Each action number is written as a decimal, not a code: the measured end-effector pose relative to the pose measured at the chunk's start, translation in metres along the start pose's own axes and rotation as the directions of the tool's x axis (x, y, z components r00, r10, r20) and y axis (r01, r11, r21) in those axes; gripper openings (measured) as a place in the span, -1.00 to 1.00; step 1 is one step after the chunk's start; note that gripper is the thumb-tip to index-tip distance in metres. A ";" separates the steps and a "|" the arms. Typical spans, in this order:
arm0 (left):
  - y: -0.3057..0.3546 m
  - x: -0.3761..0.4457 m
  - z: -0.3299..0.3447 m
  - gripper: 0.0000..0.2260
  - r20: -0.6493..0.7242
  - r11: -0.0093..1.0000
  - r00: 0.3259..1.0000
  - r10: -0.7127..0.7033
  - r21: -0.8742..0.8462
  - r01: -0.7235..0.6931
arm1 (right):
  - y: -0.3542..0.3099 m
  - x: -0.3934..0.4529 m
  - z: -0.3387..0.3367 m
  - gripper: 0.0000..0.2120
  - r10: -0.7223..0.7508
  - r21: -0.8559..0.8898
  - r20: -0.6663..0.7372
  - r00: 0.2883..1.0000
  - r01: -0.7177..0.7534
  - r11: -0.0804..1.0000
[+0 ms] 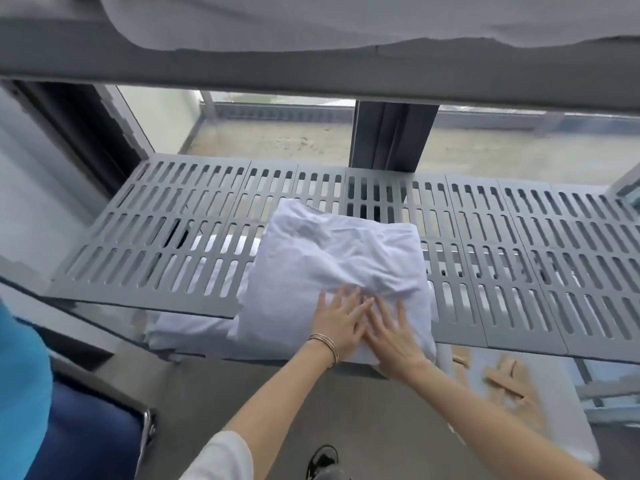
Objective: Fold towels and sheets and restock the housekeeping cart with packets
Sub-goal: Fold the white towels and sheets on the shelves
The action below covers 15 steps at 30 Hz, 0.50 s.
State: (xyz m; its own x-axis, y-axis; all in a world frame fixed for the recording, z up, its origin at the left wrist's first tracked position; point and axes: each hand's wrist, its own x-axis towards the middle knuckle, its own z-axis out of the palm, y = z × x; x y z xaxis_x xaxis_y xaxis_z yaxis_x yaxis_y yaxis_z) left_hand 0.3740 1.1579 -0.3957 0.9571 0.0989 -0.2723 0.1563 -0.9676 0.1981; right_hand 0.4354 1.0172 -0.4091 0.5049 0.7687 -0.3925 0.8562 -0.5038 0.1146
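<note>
Your left hand (337,322) and right hand (393,336) both lie flat, fingers straight and spread, pressing on the near edge of the folded white sheet (337,261); neither one grasps it. The sheet sits on the grey slotted shelf (173,237) of the cart, its near edge overhanging the shelf's front. More white linen (187,329) shows on the level below, and another white fabric (346,19) rests on the shelf above.
</note>
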 end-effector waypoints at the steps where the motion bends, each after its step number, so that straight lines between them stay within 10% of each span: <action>1: -0.010 0.009 0.001 -0.37 0.030 1.000 1.000 0.004 0.017 -0.004 | 0.005 0.008 0.001 0.09 0.003 -0.021 0.035 0.999 -0.002 1.000; 8: -0.080 0.051 -0.007 -0.51 -0.012 0.977 0.985 -0.173 0.126 0.173 | 0.029 0.029 -0.019 0.11 -0.095 -0.016 0.041 0.995 0.095 0.995; 15: -0.151 0.029 -0.018 -0.49 -0.006 0.886 0.889 -0.457 0.088 0.456 | 0.076 0.036 -0.045 -0.06 0.367 0.119 0.191 0.911 -0.392 0.912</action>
State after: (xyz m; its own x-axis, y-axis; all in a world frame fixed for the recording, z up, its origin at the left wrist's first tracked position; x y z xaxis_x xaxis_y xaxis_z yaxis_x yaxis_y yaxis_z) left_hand 0.3824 1.3111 -0.4166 0.7813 0.5317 -0.3270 0.5533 -0.8324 -0.0314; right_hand 0.5233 1.0244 -0.3730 0.7527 0.4400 -0.4898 0.5698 -0.8079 0.1500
